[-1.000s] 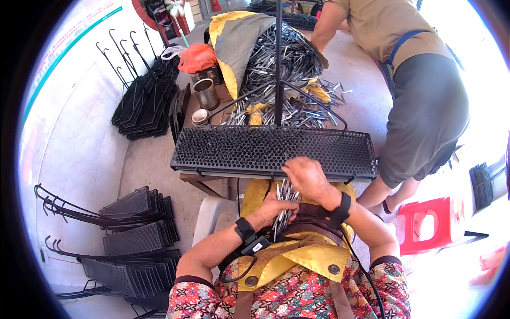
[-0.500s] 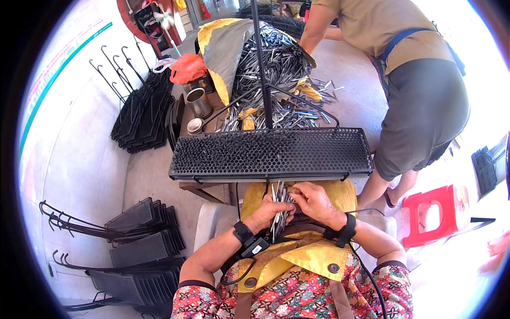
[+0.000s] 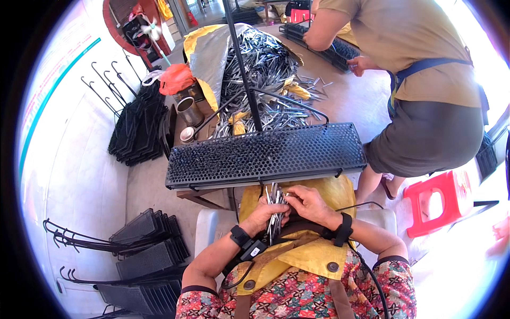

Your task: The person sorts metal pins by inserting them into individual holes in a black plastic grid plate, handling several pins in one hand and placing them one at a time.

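A bundle of thin silver metal rods (image 3: pixel 275 207) stands nearly upright in my left hand (image 3: pixel 261 217), which is closed round its lower part. My right hand (image 3: pixel 311 204) is on the bundle's right side, thumb and forefinger pinched at the rods near the top. Just beyond my hands, a black perforated rack (image 3: pixel 265 151) with rows of round holes sits tilted toward me at the table's near edge. Its left part looks darker and fuller than the right; what fills those holes is too small to tell. A black upright bar (image 3: pixel 243 69) rises from the rack.
Behind the rack lies a large heap of loose metal rods (image 3: pixel 257 69) on a yellow-grey sack (image 3: pixel 204 58). A metal cup (image 3: pixel 189 111) and an orange bag (image 3: pixel 177 78) stand left. Stacked black racks (image 3: pixel 146 260) fill the left floor. A co-worker (image 3: pixel 425 95) bends at right, near a red stool (image 3: pixel 438 204).
The view has shifted a little. The co-worker has straightened somewhat and moved right, with a hand at another black rack now in sight. My hands stay at the bundle.
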The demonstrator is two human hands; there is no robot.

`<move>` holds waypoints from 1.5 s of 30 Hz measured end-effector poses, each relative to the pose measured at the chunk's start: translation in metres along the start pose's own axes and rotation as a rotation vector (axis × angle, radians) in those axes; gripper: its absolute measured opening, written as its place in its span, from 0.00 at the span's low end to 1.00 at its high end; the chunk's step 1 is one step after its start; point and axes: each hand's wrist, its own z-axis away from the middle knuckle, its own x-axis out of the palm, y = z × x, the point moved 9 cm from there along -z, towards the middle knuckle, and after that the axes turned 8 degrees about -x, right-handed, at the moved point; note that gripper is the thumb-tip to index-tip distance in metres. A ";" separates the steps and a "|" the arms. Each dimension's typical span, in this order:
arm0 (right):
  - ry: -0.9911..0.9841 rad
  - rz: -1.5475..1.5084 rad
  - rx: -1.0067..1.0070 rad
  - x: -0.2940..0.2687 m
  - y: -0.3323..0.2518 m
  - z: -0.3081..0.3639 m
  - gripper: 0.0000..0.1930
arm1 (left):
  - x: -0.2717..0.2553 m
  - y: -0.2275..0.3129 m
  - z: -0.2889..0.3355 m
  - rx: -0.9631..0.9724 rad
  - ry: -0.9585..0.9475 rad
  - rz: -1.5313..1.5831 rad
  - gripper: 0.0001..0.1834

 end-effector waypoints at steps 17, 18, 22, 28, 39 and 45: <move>0.017 -0.094 -0.024 0.002 0.011 0.006 0.09 | 0.008 0.006 0.004 -0.019 0.030 0.034 0.07; 0.023 -0.135 0.011 0.003 0.015 0.007 0.09 | 0.008 0.006 0.005 -0.017 0.039 0.035 0.06; 0.059 -0.194 0.173 0.002 0.027 0.008 0.10 | 0.007 0.004 0.002 -0.010 0.012 0.003 0.07; 0.023 -0.252 0.207 0.005 0.026 0.005 0.10 | 0.006 0.003 0.000 -0.002 -0.005 -0.035 0.10; 0.063 -0.234 0.196 0.002 0.032 0.005 0.06 | 0.003 0.002 -0.002 -0.014 0.026 -0.098 0.09; 0.066 -0.170 0.170 -0.001 0.031 0.004 0.06 | 0.007 0.006 0.002 -0.003 0.061 -0.106 0.04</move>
